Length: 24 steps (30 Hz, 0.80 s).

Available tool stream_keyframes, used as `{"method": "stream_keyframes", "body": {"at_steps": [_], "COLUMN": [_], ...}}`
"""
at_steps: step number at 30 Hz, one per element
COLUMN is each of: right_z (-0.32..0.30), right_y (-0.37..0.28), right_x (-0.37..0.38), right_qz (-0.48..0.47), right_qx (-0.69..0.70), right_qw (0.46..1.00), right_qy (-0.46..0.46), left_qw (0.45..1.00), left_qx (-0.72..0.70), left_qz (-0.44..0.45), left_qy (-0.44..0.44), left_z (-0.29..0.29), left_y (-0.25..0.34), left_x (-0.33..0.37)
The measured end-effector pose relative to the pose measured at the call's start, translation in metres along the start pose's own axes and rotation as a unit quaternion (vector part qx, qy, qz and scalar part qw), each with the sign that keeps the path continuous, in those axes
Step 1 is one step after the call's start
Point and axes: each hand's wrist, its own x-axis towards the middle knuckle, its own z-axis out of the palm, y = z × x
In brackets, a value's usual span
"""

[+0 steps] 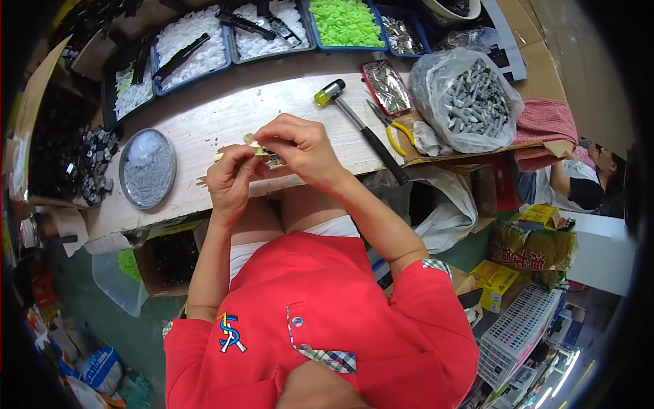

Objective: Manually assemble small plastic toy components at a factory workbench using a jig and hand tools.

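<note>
Close together over the front edge of the workbench, my two hands pinch at one small part. My left hand (229, 183) is closed, its thumb and fingertips on a small pale-green piece (260, 151). From the right, my right hand (306, 148) bends over the same piece with its fingers pressed together on it. The fingertips cover most of the piece, so its exact kind cannot be made out. Just left of them on the bench lie a few tiny pale bits (219, 156).
A round dish of grey stuff (147, 178) and a box of black parts (75, 167) stand left. Blue trays hold white pieces (191, 48) and green pieces (345, 24). Rightward are a mallet (364, 126), yellow-handled pliers (395, 133), a red tray (386, 86), and a bag of grey parts (470, 102).
</note>
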Motion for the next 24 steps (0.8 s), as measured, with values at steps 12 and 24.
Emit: {"method": "stream_keyframes", "body": {"at_steps": [12,24], "right_z": [0.004,0.013], "right_y": [-0.003,0.003], "right_x": [-0.005,-0.004], "right_qz": [-0.124,-0.151], "right_qx": [-0.203,-0.239], "right_qw": [0.971,0.959], "right_qy": [-0.021,-0.035], "left_qw": [0.994,0.986], "left_qx": [0.052,0.099], "left_qz": [0.042,0.056], "left_qy": [0.088,0.122], "left_z": [0.001,-0.006], "left_y": [-0.005,0.0], "left_x": [-0.001,-0.006]}}
